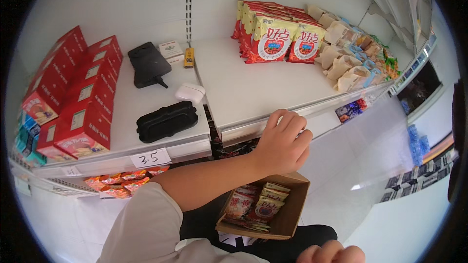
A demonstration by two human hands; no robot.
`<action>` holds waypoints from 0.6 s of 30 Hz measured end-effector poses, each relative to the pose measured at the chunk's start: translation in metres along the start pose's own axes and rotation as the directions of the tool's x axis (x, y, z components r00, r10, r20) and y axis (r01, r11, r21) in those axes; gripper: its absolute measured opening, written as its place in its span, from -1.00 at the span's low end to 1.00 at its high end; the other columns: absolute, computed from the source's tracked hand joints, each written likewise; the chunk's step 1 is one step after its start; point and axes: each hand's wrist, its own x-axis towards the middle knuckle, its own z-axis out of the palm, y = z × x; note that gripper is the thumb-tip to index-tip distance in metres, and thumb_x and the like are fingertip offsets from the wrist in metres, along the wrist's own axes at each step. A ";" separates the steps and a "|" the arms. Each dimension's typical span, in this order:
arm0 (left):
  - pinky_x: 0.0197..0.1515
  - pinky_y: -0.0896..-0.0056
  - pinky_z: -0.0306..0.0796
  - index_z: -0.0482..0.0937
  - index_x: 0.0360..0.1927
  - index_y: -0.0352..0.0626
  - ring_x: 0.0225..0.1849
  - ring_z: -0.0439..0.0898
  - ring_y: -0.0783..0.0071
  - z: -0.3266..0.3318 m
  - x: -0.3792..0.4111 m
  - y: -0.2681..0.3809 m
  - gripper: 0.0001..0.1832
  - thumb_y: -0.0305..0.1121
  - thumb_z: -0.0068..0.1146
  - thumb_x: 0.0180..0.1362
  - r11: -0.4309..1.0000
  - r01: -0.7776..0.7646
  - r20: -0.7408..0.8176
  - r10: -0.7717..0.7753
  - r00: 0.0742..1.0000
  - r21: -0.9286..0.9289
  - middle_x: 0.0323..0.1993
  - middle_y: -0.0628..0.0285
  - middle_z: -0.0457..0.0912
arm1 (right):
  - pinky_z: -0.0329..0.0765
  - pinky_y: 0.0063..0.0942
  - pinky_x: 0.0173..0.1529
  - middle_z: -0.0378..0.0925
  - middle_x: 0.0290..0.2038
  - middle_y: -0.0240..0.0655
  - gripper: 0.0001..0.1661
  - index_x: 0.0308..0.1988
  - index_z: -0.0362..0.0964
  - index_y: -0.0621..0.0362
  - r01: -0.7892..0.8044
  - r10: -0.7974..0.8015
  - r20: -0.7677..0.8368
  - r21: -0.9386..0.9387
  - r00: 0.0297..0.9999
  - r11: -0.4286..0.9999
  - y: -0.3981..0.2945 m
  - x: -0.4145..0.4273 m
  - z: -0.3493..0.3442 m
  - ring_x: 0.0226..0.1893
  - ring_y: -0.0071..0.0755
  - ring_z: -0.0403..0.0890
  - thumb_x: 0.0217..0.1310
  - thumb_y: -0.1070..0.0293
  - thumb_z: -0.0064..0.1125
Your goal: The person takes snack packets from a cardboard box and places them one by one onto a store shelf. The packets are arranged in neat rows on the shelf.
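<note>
My left hand [283,144] reaches over the front edge of the white shelf [234,96], its back towards me and its fingers loosely bent and apart. I see nothing held in it; the palm is hidden. Below that wrist, a cardboard box [298,212] rests at my lap, holding several red-and-yellow snack packets [268,204] and white-and-red packets [239,204]. Similar red-and-yellow packets [274,40] stand upright in rows at the back of the shelf. My right hand [332,254] shows only its curled knuckles at the bottom edge of the view, right of the box.
Red cartons [86,109] line the left shelf. Near them lie a black pouch [150,64], a cigarette pack [171,51], a yellow lighter [188,57], a white earbud case [190,93] and a black tray-like case [167,121]. Beige packets [347,69] stand at right; orange packets [124,182] sit below.
</note>
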 end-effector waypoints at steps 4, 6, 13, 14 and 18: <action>0.01 -0.02 0.37 0.50 -0.44 -0.18 -0.19 0.51 0.09 0.004 0.004 0.004 -0.82 -0.50 0.27 -0.14 1.000 -0.022 -0.023 0.022 0.999 0.019 -0.25 0.13 0.45 | 0.38 -0.22 -0.10 0.45 -0.24 -0.21 -0.77 -0.33 0.45 0.12 0.063 -0.097 0.156 0.210 0.983 0.976 -0.016 -0.015 -0.025 -0.19 -0.21 0.37 0.34 0.24 0.23; 0.01 -0.02 0.37 0.50 -0.44 -0.18 -0.20 0.51 0.08 0.004 0.001 0.004 -0.83 -0.51 0.27 -0.14 1.000 -0.012 -0.013 0.012 1.000 0.026 -0.25 0.13 0.45 | 0.38 -0.25 -0.11 0.46 -0.29 -0.25 -0.70 -0.41 0.40 0.09 0.035 -0.063 0.222 0.129 0.973 0.991 -0.028 -0.015 -0.033 -0.23 -0.22 0.36 0.37 0.20 0.20; 0.03 -0.04 0.37 0.51 -0.45 -0.19 -0.18 0.51 0.06 0.008 0.006 0.007 -0.84 -0.53 0.28 -0.12 0.998 -0.012 -0.014 0.013 1.000 0.063 -0.23 0.13 0.46 | 0.50 -0.33 -0.04 0.46 -0.17 -0.16 -0.85 -0.22 0.42 0.07 0.077 -0.078 0.028 0.031 0.997 0.997 -0.041 -0.023 -0.005 -0.15 -0.16 0.45 0.45 0.34 0.25; 0.03 -0.04 0.37 0.51 -0.44 -0.19 -0.17 0.51 0.06 0.008 0.005 0.008 -0.83 -0.54 0.28 -0.12 0.999 -0.011 -0.018 0.012 1.000 0.053 -0.22 0.13 0.46 | 0.42 -0.34 -0.19 0.36 -0.31 -0.27 -0.83 -0.27 0.39 0.04 0.175 -0.170 -0.106 0.044 0.980 0.984 -0.035 -0.031 0.005 -0.29 -0.25 0.39 0.49 0.33 0.16; 0.03 -0.03 0.36 0.52 -0.43 -0.19 -0.16 0.50 0.05 0.011 0.004 0.009 -0.82 -0.55 0.29 -0.12 0.999 -0.022 -0.024 0.023 0.999 0.046 -0.21 0.13 0.46 | 0.41 -0.39 -0.20 0.39 -0.32 -0.26 -0.82 -0.27 0.38 0.04 0.014 -0.013 -0.078 0.019 0.997 1.000 -0.046 -0.029 0.005 -0.31 -0.30 0.40 0.47 0.33 0.21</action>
